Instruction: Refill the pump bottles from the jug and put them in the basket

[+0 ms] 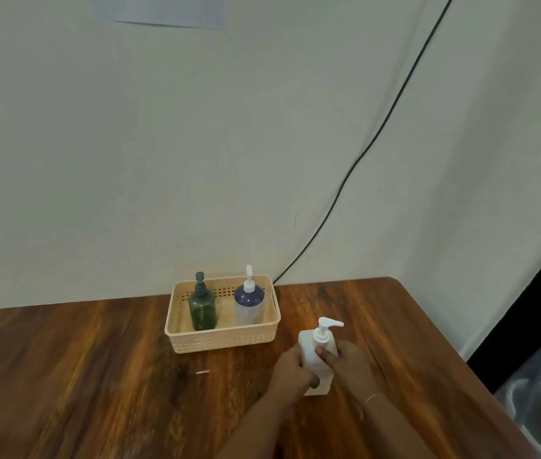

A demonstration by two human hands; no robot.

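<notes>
- Both hands wrapped around the white pump bottle (317, 354): left hand (292, 372) clasping its left side low down, right hand (348, 366) on its right side with the thumb across the front.
- Bottle upright, base on or just above the table (97, 359), toward the right edge and just beside the basket's near right corner.
- White pump head screwed on, spout pointing right.
- Beige basket (222, 341) near the back edge of the table, already holding two bottles upright: green pump bottle (202, 309) on the left, blue-and-white pump bottle (249, 304) on the right, a gap between them.
- No jug in view; impossible to tell whether this bottle has been refilled.
- Probably the last bottle, about to be lifted into the basket.
- Risk: little free room inside, mostly the gap between the two standing bottles; clipping either on the way in could topple it.
- Risk: catching the base on the near rim could shove or tip the light basket toward the back edge.
- Risk: wet or soapy sides could slip through the grip; a loose pump collar could leak if tilted.
- Black cable (378, 134) on the wall behind, well clear.
</notes>
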